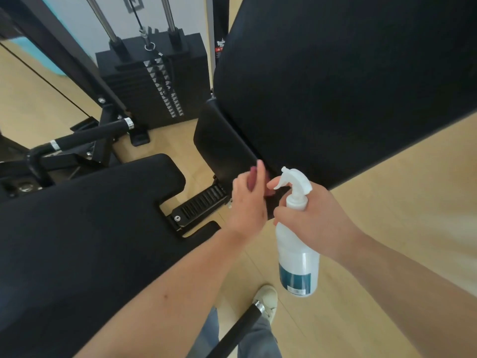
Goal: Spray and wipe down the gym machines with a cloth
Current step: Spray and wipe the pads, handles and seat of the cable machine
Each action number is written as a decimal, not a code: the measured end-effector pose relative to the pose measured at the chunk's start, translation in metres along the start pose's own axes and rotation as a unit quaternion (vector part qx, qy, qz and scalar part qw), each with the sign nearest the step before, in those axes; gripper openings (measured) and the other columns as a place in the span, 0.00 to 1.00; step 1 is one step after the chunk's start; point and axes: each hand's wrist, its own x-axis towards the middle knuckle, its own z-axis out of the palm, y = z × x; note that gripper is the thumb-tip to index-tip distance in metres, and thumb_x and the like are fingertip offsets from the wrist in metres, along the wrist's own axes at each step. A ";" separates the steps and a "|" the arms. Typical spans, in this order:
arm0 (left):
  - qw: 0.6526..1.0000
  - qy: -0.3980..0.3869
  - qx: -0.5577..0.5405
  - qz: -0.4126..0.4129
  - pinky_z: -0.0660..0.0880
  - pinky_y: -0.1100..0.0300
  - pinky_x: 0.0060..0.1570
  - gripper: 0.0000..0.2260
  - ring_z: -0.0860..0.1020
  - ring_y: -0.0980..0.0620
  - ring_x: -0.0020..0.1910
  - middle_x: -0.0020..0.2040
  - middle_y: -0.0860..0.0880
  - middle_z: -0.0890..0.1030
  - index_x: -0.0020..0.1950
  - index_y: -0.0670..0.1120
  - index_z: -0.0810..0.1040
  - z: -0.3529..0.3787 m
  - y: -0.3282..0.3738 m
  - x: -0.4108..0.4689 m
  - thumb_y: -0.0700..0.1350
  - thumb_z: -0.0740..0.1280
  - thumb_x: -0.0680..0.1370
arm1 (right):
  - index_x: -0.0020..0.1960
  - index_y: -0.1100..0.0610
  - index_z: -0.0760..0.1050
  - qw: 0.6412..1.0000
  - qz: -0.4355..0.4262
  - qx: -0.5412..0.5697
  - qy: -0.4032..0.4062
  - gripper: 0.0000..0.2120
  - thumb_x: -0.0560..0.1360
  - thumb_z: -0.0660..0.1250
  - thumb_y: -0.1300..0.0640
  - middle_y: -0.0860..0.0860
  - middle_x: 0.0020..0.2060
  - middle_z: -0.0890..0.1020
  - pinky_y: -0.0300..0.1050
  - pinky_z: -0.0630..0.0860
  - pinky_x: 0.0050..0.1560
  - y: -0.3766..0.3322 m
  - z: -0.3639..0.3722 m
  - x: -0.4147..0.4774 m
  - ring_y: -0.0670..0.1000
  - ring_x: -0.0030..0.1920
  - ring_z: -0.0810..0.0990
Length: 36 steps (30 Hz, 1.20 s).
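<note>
I am looking into a gym, a strength-training room. Ahead, a black weight stack (160, 81) is sitting under two chrome guide rods (102, 19), with a cable (135, 15) running down to its top plate and a column of pin holes showing down its face. Left of it, black frame bars are carrying a foam-gripped handle (103, 130) with chrome collars. In front, a padded bench (77, 215) is lying flat, and a large black back pad (335, 73) is tilting up at right, a notched adjustment rail (204, 202) showing between them. A red warning label (219, 49) is sticking to an upright post. Pale wood flooring (387, 202) is running under everything.
</note>
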 end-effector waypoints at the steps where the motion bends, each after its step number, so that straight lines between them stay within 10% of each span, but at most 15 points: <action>1: 0.997 0.062 -0.010 -0.039 0.65 0.50 0.75 0.35 0.67 0.50 0.70 0.74 0.48 0.61 0.84 0.56 0.51 -0.001 -0.011 0.012 0.34 0.60 0.82 | 0.49 0.40 0.76 1.000 0.002 -0.001 -0.002 0.12 0.73 0.70 0.57 0.46 0.37 0.82 0.45 0.81 0.42 0.001 -0.001 0.000 0.48 0.41 0.82; 5: 0.938 0.239 -0.118 -0.220 0.72 0.47 0.71 0.40 0.71 0.51 0.66 0.65 0.54 0.58 0.81 0.67 0.50 -0.043 -0.023 0.061 0.37 0.66 0.81 | 0.56 0.36 0.75 1.000 -0.001 -0.004 0.006 0.17 0.74 0.69 0.56 0.49 0.39 0.82 0.47 0.82 0.45 0.008 -0.005 0.000 0.50 0.43 0.82; 9: 0.943 0.198 -0.111 -0.244 0.83 0.44 0.51 0.15 0.82 0.47 0.54 0.61 0.51 0.75 0.55 0.70 0.71 -0.030 -0.037 0.028 0.60 0.71 0.71 | 0.55 0.36 0.75 1.000 -0.006 0.000 0.018 0.17 0.74 0.69 0.58 0.50 0.39 0.82 0.47 0.82 0.43 0.010 -0.005 -0.002 0.49 0.44 0.80; 13: 0.953 0.110 -0.167 -0.226 0.82 0.56 0.34 0.10 0.82 0.46 0.45 0.62 0.47 0.72 0.59 0.52 0.77 0.008 -0.030 -0.021 0.45 0.70 0.78 | 0.55 0.37 0.75 1.000 0.003 0.012 0.004 0.18 0.73 0.68 0.57 0.50 0.38 0.83 0.50 0.82 0.45 0.009 0.002 -0.001 0.50 0.40 0.81; 16: 0.945 0.103 -0.176 -0.254 0.83 0.52 0.52 0.19 0.77 0.50 0.58 0.64 0.51 0.67 0.67 0.53 0.73 0.014 -0.033 -0.026 0.40 0.71 0.78 | 0.56 0.36 0.75 1.000 -0.002 0.003 -0.006 0.18 0.72 0.68 0.57 0.48 0.38 0.83 0.53 0.83 0.46 0.011 0.010 0.003 0.50 0.41 0.82; 20: 0.927 0.175 -0.182 -0.276 0.79 0.69 0.35 0.18 0.78 0.49 0.54 0.64 0.49 0.70 0.68 0.54 0.73 -0.018 -0.053 0.026 0.41 0.68 0.80 | 0.57 0.36 0.74 0.999 -0.012 -0.034 -0.007 0.17 0.75 0.70 0.55 0.47 0.39 0.82 0.47 0.83 0.44 0.017 0.018 0.011 0.50 0.42 0.82; 25: 0.921 0.167 -0.184 -0.301 0.83 0.42 0.55 0.35 0.79 0.39 0.60 0.71 0.53 0.65 0.81 0.63 0.57 -0.062 -0.078 0.085 0.42 0.66 0.79 | 0.59 0.37 0.74 0.999 -0.013 -0.033 -0.010 0.16 0.76 0.70 0.53 0.45 0.41 0.81 0.38 0.80 0.43 0.019 0.024 0.023 0.49 0.44 0.82; 31: 0.961 0.078 -0.168 -0.208 0.66 0.83 0.48 0.31 0.68 0.71 0.57 0.69 0.54 0.61 0.80 0.52 0.60 -0.010 -0.047 0.004 0.35 0.64 0.80 | 0.55 0.36 0.75 1.000 -0.021 0.002 -0.021 0.17 0.75 0.71 0.57 0.44 0.39 0.81 0.37 0.78 0.40 0.009 0.032 0.028 0.45 0.44 0.81; 36: 0.955 0.124 -0.160 -0.214 0.70 0.62 0.67 0.21 0.73 0.52 0.65 0.68 0.50 0.67 0.71 0.54 0.71 -0.013 -0.057 0.015 0.34 0.60 0.82 | 0.57 0.36 0.75 0.999 -0.028 -0.001 -0.038 0.19 0.75 0.70 0.58 0.46 0.39 0.82 0.40 0.79 0.42 0.002 0.035 0.036 0.45 0.43 0.81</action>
